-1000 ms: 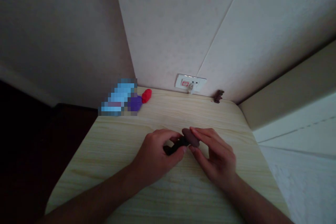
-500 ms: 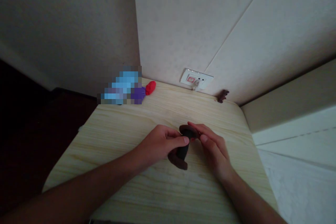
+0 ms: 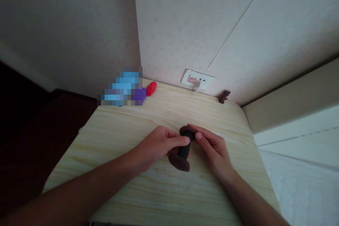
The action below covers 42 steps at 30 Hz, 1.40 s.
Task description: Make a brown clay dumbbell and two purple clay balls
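Observation:
Above the middle of the table, my left hand (image 3: 166, 144) is closed around a spool-shaped piece (image 3: 183, 151). It has a black cylinder for a core and a soft-looking brown disc at each end, and it stands tilted. My left thumb lies across the black core, while the fingers behind it are mostly hidden. My right hand (image 3: 212, 146) pinches the rim of the upper brown disc between thumb and fingers. The lower disc hangs free, just over the wood.
On the pale wooden table (image 3: 127, 190), a pixelated light-blue item (image 3: 124, 84) lies at the back left beside a purple-and-red lump (image 3: 151, 89). A small dark-brown piece (image 3: 224, 96) sits near the wall, right of a socket plate (image 3: 197, 79) with a plug.
My right thumb and fingers have moved left and now press on the upper disc's edge. The spool-shaped piece has turned slightly in my left hand.

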### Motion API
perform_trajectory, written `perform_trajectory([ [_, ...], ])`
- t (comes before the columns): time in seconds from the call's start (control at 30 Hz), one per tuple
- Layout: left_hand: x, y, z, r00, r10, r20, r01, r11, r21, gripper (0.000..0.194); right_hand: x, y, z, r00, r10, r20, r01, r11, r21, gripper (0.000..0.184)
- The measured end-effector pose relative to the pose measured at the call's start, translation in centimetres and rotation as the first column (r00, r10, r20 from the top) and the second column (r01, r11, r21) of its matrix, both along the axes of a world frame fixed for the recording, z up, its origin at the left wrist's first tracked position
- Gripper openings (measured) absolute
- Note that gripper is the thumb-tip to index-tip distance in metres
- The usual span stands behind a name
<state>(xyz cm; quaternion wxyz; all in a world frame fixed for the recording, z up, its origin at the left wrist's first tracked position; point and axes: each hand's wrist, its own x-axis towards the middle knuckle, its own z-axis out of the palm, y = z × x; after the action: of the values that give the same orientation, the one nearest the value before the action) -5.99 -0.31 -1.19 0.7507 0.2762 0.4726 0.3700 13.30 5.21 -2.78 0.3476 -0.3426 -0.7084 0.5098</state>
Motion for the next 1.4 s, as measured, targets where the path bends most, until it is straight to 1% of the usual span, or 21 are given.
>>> perform_trajectory([
  [0.07,-0.05,0.09,0.03,1.000,-0.006,-0.023,0.006,1.000,-0.009,0.033,-0.04,0.05,-0.11,1.000,-0.010,-0.018,0.010,1.000,-0.020,0.026],
  [0.2,-0.03,0.18,0.15,1.000,-0.021,-0.001,0.021,1.000,-0.019,0.033,-0.13,0.12,-0.07,0.999,-0.012,-0.033,0.011,0.999,-0.036,0.026],
  [0.33,-0.01,0.11,0.25,1.000,-0.015,-0.009,0.015,1.000,-0.020,0.031,-0.16,0.05,0.09,0.999,0.003,-0.040,-0.004,1.000,-0.026,0.025],
  [0.53,0.07,0.13,0.26,1.000,-0.006,0.025,0.007,0.999,-0.031,0.029,-0.18,0.02,0.11,0.999,-0.003,-0.044,0.002,1.000,-0.015,0.024],
  [0.77,0.05,-0.02,0.15,0.999,-0.004,0.052,0.005,1.000,-0.018,0.029,-0.24,0.05,0.25,0.996,0.038,-0.077,-0.039,0.999,-0.012,0.025],
  [0.83,0.02,-0.02,0.13,0.997,-0.006,0.074,0.007,1.000,-0.017,0.029,-0.24,-0.02,0.19,0.996,0.035,-0.088,-0.037,0.999,-0.031,0.026],
  [0.97,0.08,0.09,0.29,0.998,0.003,0.069,-0.002,1.000,-0.028,0.030,-0.18,-0.21,0.13,0.995,0.025,-0.100,-0.034,0.995,-0.092,0.028],
  [1.1,0.15,0.16,0.38,0.999,-0.001,0.051,0.002,1.000,-0.016,0.030,-0.13,-0.31,0.27,0.994,0.033,-0.105,-0.044,0.994,-0.103,0.027],
  [1.4,0.10,0.11,0.22,0.999,0.001,0.051,0.000,1.000,-0.012,0.031,-0.28,-0.26,0.52,0.994,0.011,-0.111,-0.026,0.990,-0.140,0.027],
])
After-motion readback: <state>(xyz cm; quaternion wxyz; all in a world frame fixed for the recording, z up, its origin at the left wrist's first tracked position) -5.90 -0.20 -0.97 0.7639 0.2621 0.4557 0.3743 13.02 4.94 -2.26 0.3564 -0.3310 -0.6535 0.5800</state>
